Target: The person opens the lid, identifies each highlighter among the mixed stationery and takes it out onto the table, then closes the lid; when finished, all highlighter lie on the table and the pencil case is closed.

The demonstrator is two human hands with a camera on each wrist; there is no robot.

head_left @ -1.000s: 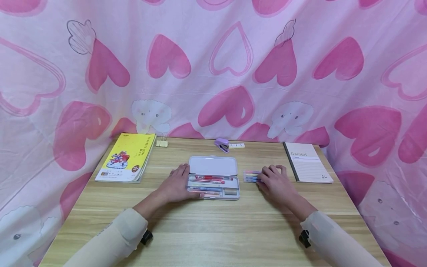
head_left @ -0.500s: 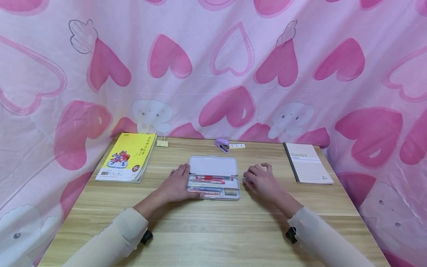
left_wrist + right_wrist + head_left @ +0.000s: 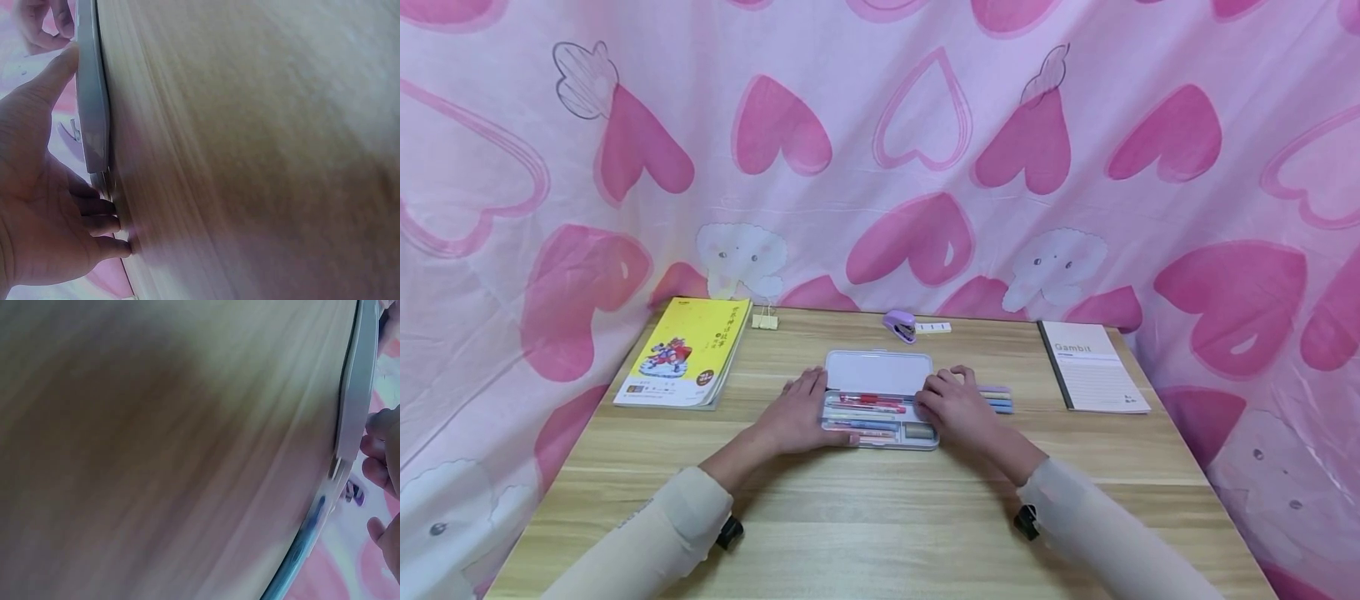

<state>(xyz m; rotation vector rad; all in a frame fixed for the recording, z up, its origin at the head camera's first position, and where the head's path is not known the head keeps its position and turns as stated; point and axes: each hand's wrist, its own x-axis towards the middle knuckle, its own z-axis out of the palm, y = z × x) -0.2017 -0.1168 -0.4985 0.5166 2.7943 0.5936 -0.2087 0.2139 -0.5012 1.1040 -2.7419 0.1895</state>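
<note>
Two pale sleeves came in from the near side over the wooden tabletop. The left hand was spread along the left end of the open pencil case, with its thumb on the near edge. The right hand was bent over the case's right end, and I could not tell if it pinched anything. The case sat between both hands, its lid laid back on the far side. Inside were some pens and a tan block in the small right part. More pens lay just to the right of the case. Farther out were a yellow book on the left and a white notebook on the right. Near the back edge stood a clip and a purple stapler. Behind hung a pink heart curtain.
</note>
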